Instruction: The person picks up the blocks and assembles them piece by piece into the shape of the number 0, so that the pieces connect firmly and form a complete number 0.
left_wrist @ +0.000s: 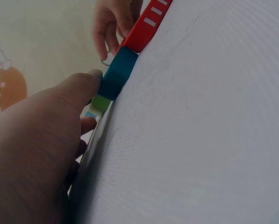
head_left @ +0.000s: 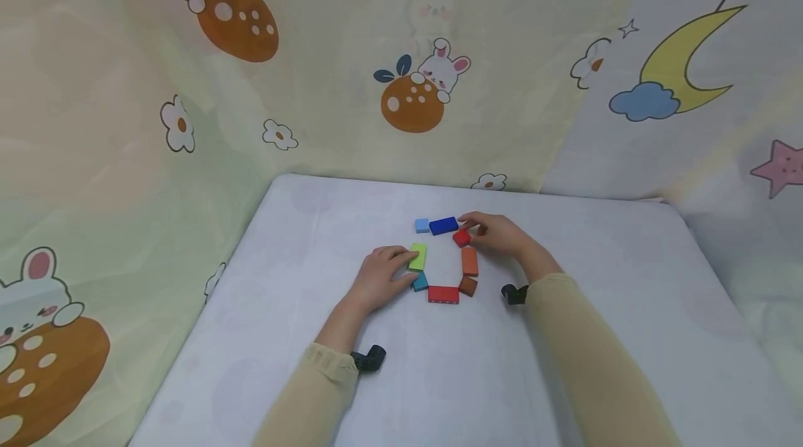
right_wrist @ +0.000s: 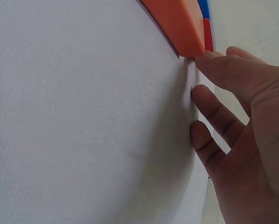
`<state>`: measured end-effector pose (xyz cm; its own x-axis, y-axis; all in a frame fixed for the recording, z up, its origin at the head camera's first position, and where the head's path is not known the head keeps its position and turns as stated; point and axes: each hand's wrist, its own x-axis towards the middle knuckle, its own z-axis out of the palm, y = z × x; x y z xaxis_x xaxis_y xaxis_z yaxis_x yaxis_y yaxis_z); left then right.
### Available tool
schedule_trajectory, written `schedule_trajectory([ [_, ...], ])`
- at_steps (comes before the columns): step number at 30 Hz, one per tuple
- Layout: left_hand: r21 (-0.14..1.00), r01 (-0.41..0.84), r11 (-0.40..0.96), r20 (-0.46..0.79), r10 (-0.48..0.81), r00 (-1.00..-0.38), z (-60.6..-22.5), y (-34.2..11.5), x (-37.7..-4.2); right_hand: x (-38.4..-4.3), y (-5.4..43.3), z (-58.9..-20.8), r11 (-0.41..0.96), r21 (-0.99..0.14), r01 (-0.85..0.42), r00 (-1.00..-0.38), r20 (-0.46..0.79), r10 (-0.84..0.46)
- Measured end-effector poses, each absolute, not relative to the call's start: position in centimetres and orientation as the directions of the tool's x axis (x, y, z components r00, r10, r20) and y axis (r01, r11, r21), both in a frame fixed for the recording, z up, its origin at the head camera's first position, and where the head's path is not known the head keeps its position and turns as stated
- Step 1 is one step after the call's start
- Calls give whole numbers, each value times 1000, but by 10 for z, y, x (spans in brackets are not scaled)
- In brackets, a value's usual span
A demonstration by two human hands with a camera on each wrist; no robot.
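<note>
My left hand (head_left: pixel 378 276) lies at the left of a ring of coloured blocks. Its index fingertip rests on the lime green block (head_left: pixel 417 256), and its thumb touches the teal block (head_left: pixel 420 282). My right hand (head_left: pixel 500 234) reaches in from the right. Its index fingertip is right at the end of the dark blue block (head_left: pixel 444 225), and the thumb is against the small red block (head_left: pixel 461 238). In the right wrist view, the other fingers (right_wrist: pixel 207 140) spread loosely beside the orange block (right_wrist: pixel 179 28).
A light blue block (head_left: pixel 422 226) is left of the dark blue one. The long red block (head_left: pixel 443 295) forms the near side, with a brown block (head_left: pixel 468 286) at its right corner. All stand on a white-covered table (head_left: pixel 452 377) before a printed cloth (head_left: pixel 326 84).
</note>
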<state>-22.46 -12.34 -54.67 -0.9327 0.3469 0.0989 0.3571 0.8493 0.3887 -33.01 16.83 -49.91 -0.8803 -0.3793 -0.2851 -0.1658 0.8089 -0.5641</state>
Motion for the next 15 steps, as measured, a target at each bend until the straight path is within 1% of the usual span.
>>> schedule_trajectory([
  [6,400,357,844,97,348,-932,-546,-124,-224,-327,168,-500,820,-543,-182,-884,-276,-378],
  [15,398,362,843,107,349,-931,-547,-124,-225,-326,170,-505,821,-540,-183,-889,-265,-373],
])
